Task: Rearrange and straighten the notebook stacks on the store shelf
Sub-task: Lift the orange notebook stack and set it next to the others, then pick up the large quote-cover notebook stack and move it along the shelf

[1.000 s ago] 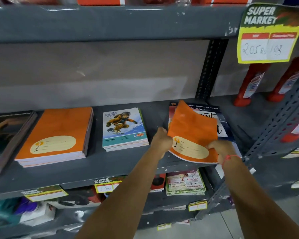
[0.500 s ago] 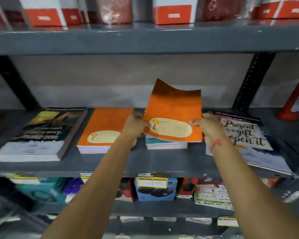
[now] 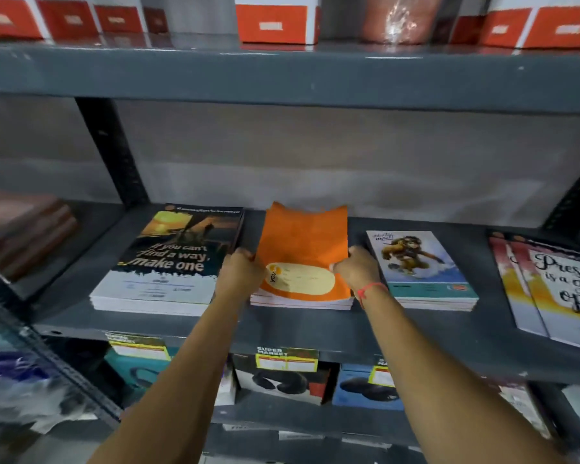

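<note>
An orange notebook (image 3: 302, 242) lies on top of the orange notebook stack (image 3: 300, 301) in the middle of the grey shelf (image 3: 315, 333). My left hand (image 3: 240, 272) grips its left edge and my right hand (image 3: 357, 271), with a red thread at the wrist, grips its right edge. The far corners of its cover curl upward. Left of it lies a dark stack with a "make one" cover (image 3: 171, 262). To the right sits a monkey-cover stack (image 3: 419, 266), and further right a "Present is a gift" stack (image 3: 556, 286).
The shelf above (image 3: 282, 75) carries orange and white boxes (image 3: 272, 23). A brown stack (image 3: 24, 226) lies at the far left. Dark uprights (image 3: 111, 152) stand at the back. The lower shelf holds boxed goods (image 3: 282, 383) behind yellow price tags (image 3: 287, 360).
Both hands carried the orange notebook left from the "Present is a gift" stack, over the monkey stack, and lowered it onto the orange stack. The view has panned left.
</note>
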The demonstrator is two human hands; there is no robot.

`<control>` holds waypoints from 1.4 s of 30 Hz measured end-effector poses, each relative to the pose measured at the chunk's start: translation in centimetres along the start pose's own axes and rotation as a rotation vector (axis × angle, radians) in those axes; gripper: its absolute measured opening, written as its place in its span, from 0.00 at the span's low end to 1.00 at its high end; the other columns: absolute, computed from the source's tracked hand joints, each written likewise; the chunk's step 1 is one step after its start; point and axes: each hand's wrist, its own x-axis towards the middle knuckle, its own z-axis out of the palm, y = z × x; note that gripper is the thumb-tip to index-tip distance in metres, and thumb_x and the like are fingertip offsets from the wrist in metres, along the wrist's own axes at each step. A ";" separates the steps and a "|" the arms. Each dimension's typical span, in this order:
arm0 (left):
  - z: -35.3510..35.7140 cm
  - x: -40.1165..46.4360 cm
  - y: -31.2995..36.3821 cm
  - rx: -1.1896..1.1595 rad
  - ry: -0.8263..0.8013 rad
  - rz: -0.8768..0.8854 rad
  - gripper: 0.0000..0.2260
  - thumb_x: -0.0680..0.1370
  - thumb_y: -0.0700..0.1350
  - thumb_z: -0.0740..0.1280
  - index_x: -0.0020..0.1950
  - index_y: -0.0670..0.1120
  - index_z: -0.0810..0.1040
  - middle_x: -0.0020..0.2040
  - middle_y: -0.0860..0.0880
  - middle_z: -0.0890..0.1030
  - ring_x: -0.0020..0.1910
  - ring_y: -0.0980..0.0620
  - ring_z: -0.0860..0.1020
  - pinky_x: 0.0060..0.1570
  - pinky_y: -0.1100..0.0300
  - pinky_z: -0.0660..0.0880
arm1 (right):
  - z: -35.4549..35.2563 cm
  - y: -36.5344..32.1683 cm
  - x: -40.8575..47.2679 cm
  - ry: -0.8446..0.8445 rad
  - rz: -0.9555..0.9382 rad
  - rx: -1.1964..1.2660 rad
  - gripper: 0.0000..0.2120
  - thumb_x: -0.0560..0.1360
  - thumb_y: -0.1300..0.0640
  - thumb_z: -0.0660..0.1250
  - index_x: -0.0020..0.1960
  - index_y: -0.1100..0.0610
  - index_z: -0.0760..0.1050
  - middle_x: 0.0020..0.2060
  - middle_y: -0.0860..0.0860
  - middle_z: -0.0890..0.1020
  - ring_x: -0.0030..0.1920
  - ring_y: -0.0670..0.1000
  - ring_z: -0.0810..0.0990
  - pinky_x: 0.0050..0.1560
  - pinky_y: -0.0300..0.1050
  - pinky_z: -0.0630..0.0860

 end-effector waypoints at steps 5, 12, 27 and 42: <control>-0.9 0.7 -0.9 0.319 -0.155 -0.021 0.11 0.73 0.48 0.66 0.49 0.42 0.74 0.50 0.42 0.78 0.47 0.44 0.74 0.52 0.51 0.72 | 0.2 0.7 0.1 0.005 -0.018 -0.344 0.24 0.71 0.46 0.67 0.61 0.60 0.71 0.62 0.59 0.73 0.58 0.61 0.76 0.59 0.55 0.75; 1.2 -1.9 5.1 0.529 0.017 0.210 0.18 0.75 0.48 0.62 0.63 0.44 0.70 0.66 0.41 0.70 0.64 0.37 0.68 0.59 0.42 0.69 | -2.6 1.9 -1.0 0.312 -0.185 -0.215 0.17 0.75 0.50 0.63 0.62 0.55 0.71 0.61 0.59 0.73 0.57 0.61 0.76 0.52 0.51 0.75; 27.0 -16.1 20.5 0.064 -0.592 0.503 0.14 0.76 0.47 0.62 0.41 0.36 0.78 0.47 0.34 0.81 0.48 0.38 0.79 0.40 0.55 0.71 | -26.1 20.5 -1.9 0.595 0.206 -0.387 0.15 0.77 0.58 0.56 0.58 0.65 0.75 0.59 0.66 0.75 0.60 0.65 0.72 0.58 0.54 0.72; 35.1 -17.7 23.4 0.108 -0.526 0.144 0.11 0.75 0.41 0.64 0.54 0.37 0.75 0.52 0.37 0.80 0.44 0.43 0.79 0.38 0.55 0.77 | -34.7 28.8 -0.2 0.402 0.548 -0.299 0.15 0.74 0.58 0.61 0.56 0.66 0.76 0.58 0.64 0.78 0.59 0.63 0.75 0.58 0.50 0.73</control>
